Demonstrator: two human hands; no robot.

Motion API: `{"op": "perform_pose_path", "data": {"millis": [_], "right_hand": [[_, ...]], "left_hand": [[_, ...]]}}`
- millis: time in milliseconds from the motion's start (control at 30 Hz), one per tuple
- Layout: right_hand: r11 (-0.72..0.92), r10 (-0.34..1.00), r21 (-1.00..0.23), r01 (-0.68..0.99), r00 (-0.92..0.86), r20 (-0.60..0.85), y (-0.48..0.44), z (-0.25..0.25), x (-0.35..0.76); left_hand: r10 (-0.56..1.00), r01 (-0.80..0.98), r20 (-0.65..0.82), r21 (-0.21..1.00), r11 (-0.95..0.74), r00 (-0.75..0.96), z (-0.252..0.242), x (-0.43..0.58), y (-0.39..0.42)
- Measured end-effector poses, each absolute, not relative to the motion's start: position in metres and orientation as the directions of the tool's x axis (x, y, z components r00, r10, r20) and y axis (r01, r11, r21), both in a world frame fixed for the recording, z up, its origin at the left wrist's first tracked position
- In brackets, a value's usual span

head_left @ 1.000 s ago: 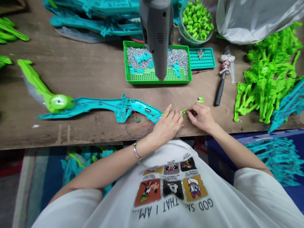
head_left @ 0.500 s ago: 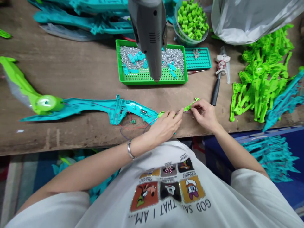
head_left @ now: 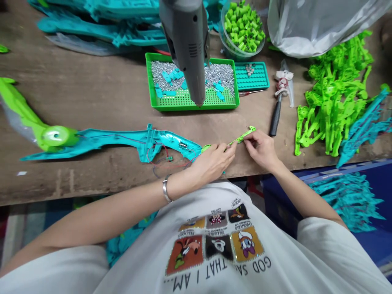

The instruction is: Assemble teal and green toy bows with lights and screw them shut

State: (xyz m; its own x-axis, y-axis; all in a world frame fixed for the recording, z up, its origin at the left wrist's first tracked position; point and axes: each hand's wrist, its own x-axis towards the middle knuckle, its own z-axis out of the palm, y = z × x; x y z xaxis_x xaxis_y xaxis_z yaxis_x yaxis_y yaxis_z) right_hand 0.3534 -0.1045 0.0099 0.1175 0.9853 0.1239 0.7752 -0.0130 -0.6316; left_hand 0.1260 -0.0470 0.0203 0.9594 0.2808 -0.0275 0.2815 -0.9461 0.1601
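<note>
A long turquoise toy-bow shell (head_left: 119, 138) lies across the bench with its inner side up. Thin red and dark wires and a small green circuit board (head_left: 169, 158) hang from its middle. A slim lime-green plastic limb (head_left: 249, 131) extends from its right end. My left hand (head_left: 211, 162) rests over the joint between shell and limb, fingers closed together on the green limb and hiding much of it. Against the limb's near edge, my right hand (head_left: 260, 149) has thumb and forefinger pinched; whatever is between them is too small to make out.
A grey power screwdriver (head_left: 196, 53) hangs over a green basket (head_left: 196, 108) of screws and turquoise pieces. Behind stands a tub (head_left: 234, 51) of green caps. A black-handled tool (head_left: 275, 118) lies right, beside piled green limbs (head_left: 333, 106). A larger green limb (head_left: 23, 110) is at left.
My right hand has shifted slightly along the green limb, its fingertips now closer to it. My left hand stays in place over the joint. The whole view has drifted a little.
</note>
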Motion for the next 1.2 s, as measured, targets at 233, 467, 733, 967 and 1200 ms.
{"op": "perform_pose_path", "data": {"millis": [233, 467, 733, 967, 1200], "right_hand": [[0.043, 0.981, -0.576, 0.817, 0.076, 0.181, -0.097, 0.002, 0.353], [0.059, 0.985, -0.588, 0.806, 0.049, 0.166, -0.094, 0.009, 0.356], [-0.045, 0.984, -0.791, 0.61, 0.162, 0.069, -0.092, 0.004, 0.36], [0.108, 0.97, -0.671, 0.734, 0.07, 0.233, -0.094, 0.001, 0.362], [0.134, 0.964, -0.661, 0.738, 0.058, 0.261, -0.094, 0.0, 0.365]], "left_hand": [[0.261, 0.265, -0.047, 0.112, -0.958, 0.964, 0.023, 0.127, -0.047], [0.224, 0.224, -0.013, 0.034, -0.974, 0.975, 0.021, 0.128, -0.045], [0.208, 0.213, -0.089, 0.044, -0.976, 0.974, 0.031, 0.134, -0.042], [0.21, 0.211, -0.125, 0.0, -0.977, 0.97, 0.042, 0.135, -0.042], [0.219, 0.224, -0.147, 0.013, -0.975, 0.965, 0.043, 0.135, -0.042]]}}
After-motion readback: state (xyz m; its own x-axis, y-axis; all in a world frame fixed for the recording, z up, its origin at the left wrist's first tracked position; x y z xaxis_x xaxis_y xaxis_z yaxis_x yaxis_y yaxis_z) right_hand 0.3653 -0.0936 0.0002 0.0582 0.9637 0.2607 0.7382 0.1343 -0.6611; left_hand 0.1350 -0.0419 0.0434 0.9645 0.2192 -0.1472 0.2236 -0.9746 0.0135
